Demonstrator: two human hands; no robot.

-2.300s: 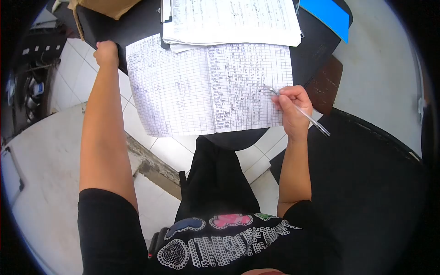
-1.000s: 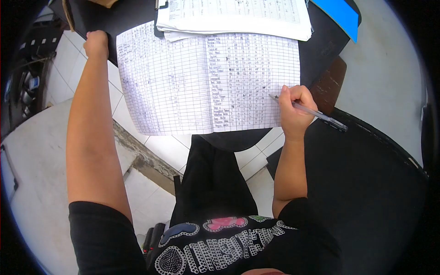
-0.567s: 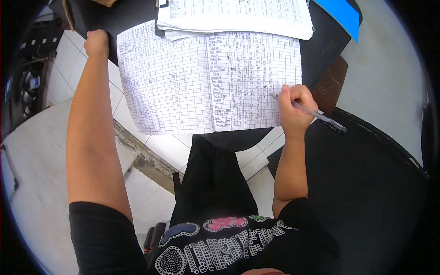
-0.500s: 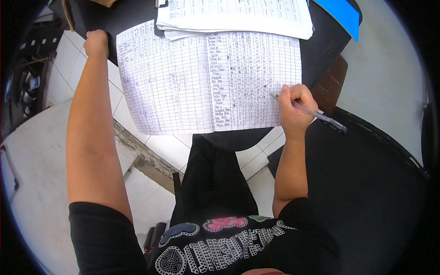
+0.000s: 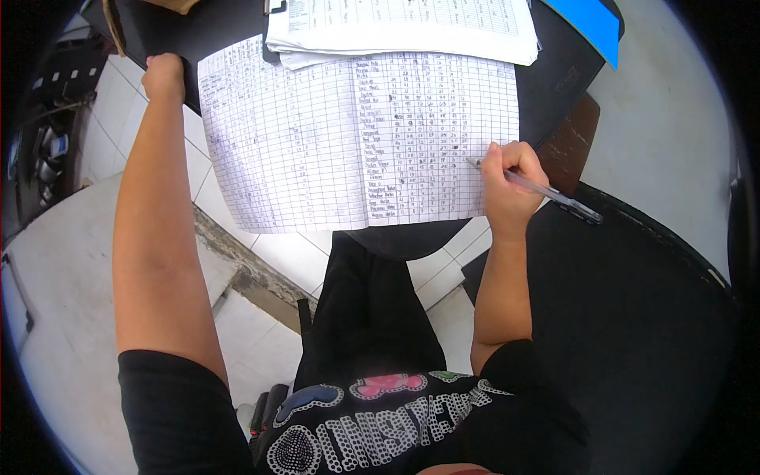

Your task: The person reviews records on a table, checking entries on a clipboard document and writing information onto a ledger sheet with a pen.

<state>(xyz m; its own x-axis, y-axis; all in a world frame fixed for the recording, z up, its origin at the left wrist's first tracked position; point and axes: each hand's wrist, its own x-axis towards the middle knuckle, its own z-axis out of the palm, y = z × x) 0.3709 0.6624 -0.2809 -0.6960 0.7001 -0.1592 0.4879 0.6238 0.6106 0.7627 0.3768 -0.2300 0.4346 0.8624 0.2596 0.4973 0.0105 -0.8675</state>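
An open ruled notebook (image 5: 317, 158) lies on the black table (image 5: 214, 32), both pages filled with handwritten rows and columns. My right hand (image 5: 513, 186) is closed around a clear pen (image 5: 554, 194), its tip over the right page near the last written column. At the table's left edge is my left hand (image 5: 165, 77), with its fingers curled against the edge; what they hold, if anything, is hidden. A clipboard with a thick stack of printed sheets (image 5: 404, 32) covers the notebook's top part.
A blue sheet or folder (image 5: 590, 28) lies at the table's right end. Brown paper or cardboard (image 5: 170, 5) shows at the top left. A brown panel (image 5: 571, 146) and a black surface (image 5: 625, 317) are on the right. Dark shelving (image 5: 59, 119) stands at far left.
Since the earliest frame, the view has shifted, and the notebook and clipboard appear slightly higher. My right hand has changed its hold on the pen. Over the last half second almost nothing differs.
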